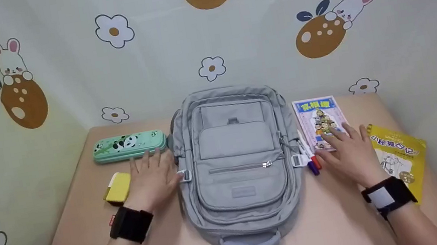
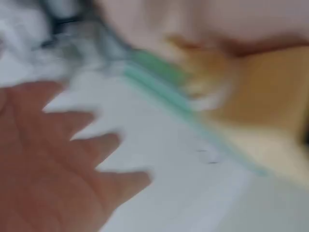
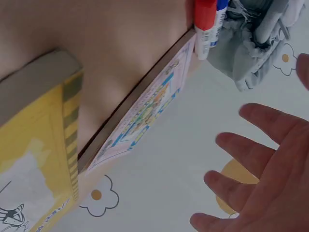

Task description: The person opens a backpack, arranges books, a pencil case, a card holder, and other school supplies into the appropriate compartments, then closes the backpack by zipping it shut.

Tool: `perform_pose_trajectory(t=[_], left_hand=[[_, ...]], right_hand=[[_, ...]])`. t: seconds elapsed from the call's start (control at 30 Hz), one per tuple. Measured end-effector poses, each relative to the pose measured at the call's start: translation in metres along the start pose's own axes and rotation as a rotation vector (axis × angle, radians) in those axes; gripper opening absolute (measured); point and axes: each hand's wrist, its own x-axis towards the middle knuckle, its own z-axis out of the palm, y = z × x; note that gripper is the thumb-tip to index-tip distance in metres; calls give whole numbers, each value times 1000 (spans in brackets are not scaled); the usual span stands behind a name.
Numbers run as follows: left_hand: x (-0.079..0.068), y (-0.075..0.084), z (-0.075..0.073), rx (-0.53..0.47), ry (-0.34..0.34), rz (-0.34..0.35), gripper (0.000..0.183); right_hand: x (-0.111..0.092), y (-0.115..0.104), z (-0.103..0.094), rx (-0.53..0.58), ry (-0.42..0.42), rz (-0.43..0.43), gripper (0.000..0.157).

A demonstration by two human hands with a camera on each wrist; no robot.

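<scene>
1. Overhead, a grey backpack (image 1: 238, 168) lies flat on its back at the centre of a peach-coloured table (image 1: 333, 223), front pockets zipped and carry handle (image 1: 250, 243) nearest the person.
2. Left hand (image 1: 152, 180) rests palm down just beside the bag's left edge, fingers straight and slightly spread, pinching nothing; a yellow eraser-like block (image 1: 117, 187) lies just beyond it and a green panda pencil case (image 1: 129, 146) further back.
3. Right hand (image 1: 346, 154) lies open on the other side, fingers fanned, their tips over the lower edge of a pale picture book (image 1: 319, 121). Marker pens (image 1: 308, 156) sit between that hand and the bag, and a yellow booklet (image 1: 399, 154) lies to its right.
4. From the right wrist, the same fingers (image 3: 251, 150) show spread and empty beside the stacked books; the left wrist view is too blurred to add more than an open palm.
5. Judged by its look, the backpack is soft fabric, limp and apparently unfilled, so light but floppy; it would sag if lifted by one side.
6. Firmest holds appear to be the padded handle at the near end or both side edges at once; the zip pulls (image 1: 267, 164) are small and need a fingertip pinch.
</scene>
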Motion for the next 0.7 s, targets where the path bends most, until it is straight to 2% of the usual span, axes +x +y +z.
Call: perform_pose_trajectory(t=[0.1, 0.2, 0.3, 0.4, 0.47, 0.57, 0.7], left_hand=[[-7, 34, -10, 0, -29, 112, 67], [-13, 76, -12, -5, -54, 235, 62], [-15, 122, -9, 2, -90, 350, 63], [-11, 165, 0, -8, -145, 425, 59], [-5, 190, 7, -7, -182, 434, 55], [8, 220, 17, 14, -201, 398, 58], [27, 247, 29, 57, -174, 303, 84]], right_hand=[[1, -7, -1, 87, 25, -15, 41], [2, -15, -1, 172, 14, -22, 32], [4, -23, 2, 187, -6, -40, 29], [7, -29, 7, 203, -45, -38, 21], [9, -32, 9, 212, -73, -29, 15], [12, -36, 11, 229, -96, -10, 12], [16, -40, 13, 267, -128, 21, 12]])
